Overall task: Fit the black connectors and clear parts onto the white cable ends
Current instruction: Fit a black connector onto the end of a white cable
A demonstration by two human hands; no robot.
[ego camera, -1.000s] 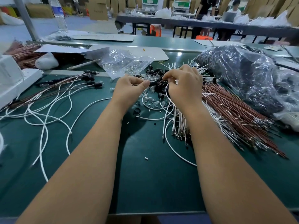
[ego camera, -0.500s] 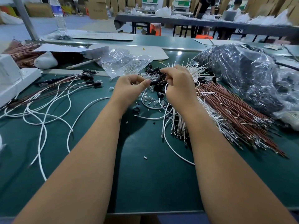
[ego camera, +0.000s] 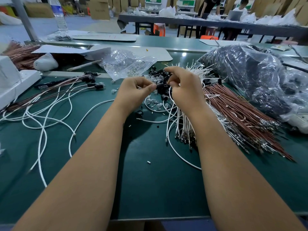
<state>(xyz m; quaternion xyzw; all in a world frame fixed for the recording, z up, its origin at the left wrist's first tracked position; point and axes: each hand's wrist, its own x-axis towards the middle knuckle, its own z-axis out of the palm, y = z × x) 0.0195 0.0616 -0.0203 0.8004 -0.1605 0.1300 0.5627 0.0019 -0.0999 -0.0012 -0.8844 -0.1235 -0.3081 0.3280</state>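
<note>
The left hand [ego camera: 135, 90] has its fingers curled in, thumb and forefinger pinching one end of a small black connector [ego camera: 160, 85] at the centre of the frame. The right hand [ego camera: 185, 87] faces it, fingers bent, pinching a white cable [ego camera: 170, 93] whose end meets the connector's other side; the cable loops down below the right palm. Whether the cable end is already inside the connector cannot be told.

Just behind and below the two hands lies a heap of loose black connectors [ego camera: 162, 75] mixed with clear parts [ego camera: 155, 102] on the green counter [ego camera: 150, 180]. A bundle of white cables [ego camera: 183, 124] passes under the right wrist, and beside it, toward the right of the frame, a thick sheaf of brown wires [ego camera: 236, 117] fans out. In the left half, long white cables already carrying black connectors [ego camera: 93, 84] sprawl across the counter. A clear plastic bag [ego camera: 123, 64] lies above the hands, and a big dark plastic-wrapped bundle [ego camera: 250, 72] fills the upper right. A water bottle [ego camera: 58, 15] stands in the upper left.
</note>
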